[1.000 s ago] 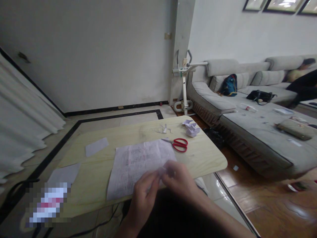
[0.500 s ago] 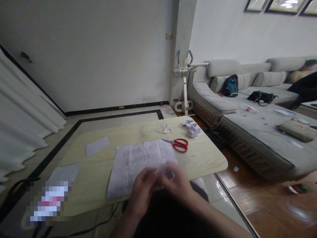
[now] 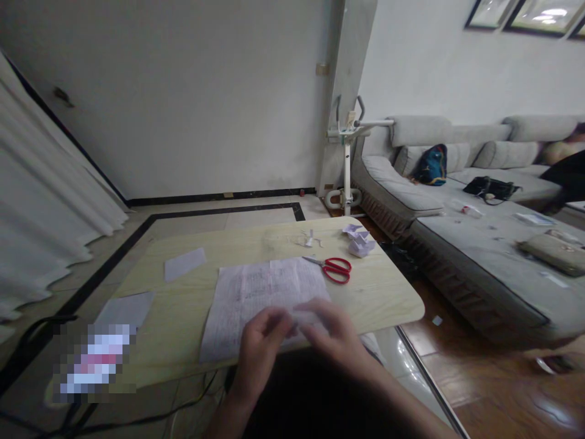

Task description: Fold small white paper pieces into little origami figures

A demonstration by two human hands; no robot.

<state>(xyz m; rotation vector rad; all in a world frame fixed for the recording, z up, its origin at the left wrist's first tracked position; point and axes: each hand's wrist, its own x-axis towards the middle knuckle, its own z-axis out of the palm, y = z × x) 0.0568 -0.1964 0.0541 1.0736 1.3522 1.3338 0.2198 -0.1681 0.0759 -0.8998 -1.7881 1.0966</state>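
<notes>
Both hands are over the near edge of a printed paper sheet (image 3: 256, 292), which lies flat with fold creases. My left hand (image 3: 264, 335) is closed, thumb and fingertips pressed together in a pinch; what sits in it is too small and blurred to make out. Close beside it on the right, my right hand (image 3: 336, 335) is smeared by motion, its thumb and fingers apart, with nothing clear between them. Red-handled scissors (image 3: 336, 269) lie past the hands, blade tips at the sheet's far right corner.
Crumpled paper (image 3: 360, 244) and thin paper scraps (image 3: 309, 241) lie at the far side of the wooden table (image 3: 379, 299). Two paper pieces (image 3: 185, 264) are on the left, near a blurred-out patch. A grey sofa (image 3: 479, 250) and an exercise machine (image 3: 347, 164) stand beyond.
My hands were close together around something whitish; now the right hand has spread its fingers and drawn slightly away from the left. The camera view has shifted a little.
</notes>
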